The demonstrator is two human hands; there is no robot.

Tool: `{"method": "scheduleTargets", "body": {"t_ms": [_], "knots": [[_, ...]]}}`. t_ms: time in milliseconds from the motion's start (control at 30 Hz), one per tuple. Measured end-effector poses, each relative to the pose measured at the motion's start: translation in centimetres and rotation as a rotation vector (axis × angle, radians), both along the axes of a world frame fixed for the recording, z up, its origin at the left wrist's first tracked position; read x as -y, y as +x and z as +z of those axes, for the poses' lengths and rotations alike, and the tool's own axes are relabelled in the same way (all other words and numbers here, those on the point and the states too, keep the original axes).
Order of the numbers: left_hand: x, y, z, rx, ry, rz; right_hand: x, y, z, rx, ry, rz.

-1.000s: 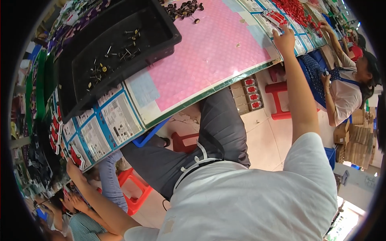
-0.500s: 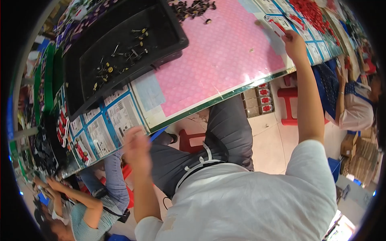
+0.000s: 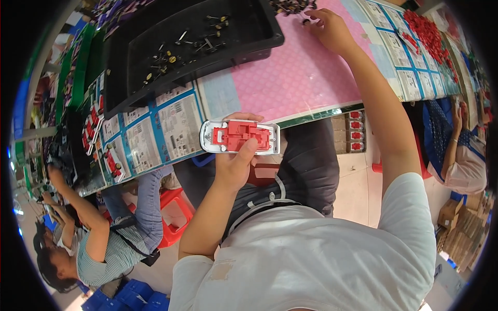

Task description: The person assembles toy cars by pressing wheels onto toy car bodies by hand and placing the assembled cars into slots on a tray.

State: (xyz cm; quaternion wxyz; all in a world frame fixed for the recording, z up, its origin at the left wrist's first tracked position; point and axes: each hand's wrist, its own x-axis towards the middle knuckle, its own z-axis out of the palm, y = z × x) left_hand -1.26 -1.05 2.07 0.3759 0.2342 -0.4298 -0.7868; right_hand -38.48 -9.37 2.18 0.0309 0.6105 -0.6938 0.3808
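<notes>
My left hand [image 3: 233, 168] is closed on a toy car body [image 3: 241, 136], turned so its red inside faces up within a white and silver shell. The thumb presses on the red part, and the fingers wrap behind the far side. The car is held just off the table's near edge. My right hand [image 3: 332, 32] reaches over the far side of the pink mat [image 3: 311, 78], fingers apart. Its fingertips are beside a small black wheel piece [image 3: 306, 22], at the edge of a pile of black and gold wheel axles [image 3: 290, 6]. Whether they touch it I cannot tell.
A large black tray [image 3: 202, 70] with loose wheel axles stands at the left. Red parts [image 3: 428, 31] are heaped at the far right. Red toy cars [image 3: 92, 124] lie at the left, where a co-worker in a striped shirt [image 3: 114, 249] sits. Another person [image 3: 467, 145] is at the right.
The car body has passed from my right hand, at the table's right, to my left hand in front of me. My right hand has moved left to the axle pile. The view has shifted.
</notes>
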Motion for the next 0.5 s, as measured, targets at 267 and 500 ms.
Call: {"method": "scheduleTargets", "body": {"t_ms": [267, 500], "knots": [[0.1, 3.7, -1.1, 0.092, -0.100, -0.003, -5.5, 7.6, 1.7, 0.303, 0.034, 0.006], [0.5, 1.2, -1.4, -0.063, -0.071, -0.053, -14.8, 20.2, 2.9, 0.604, 0.187, 0.426]]}}
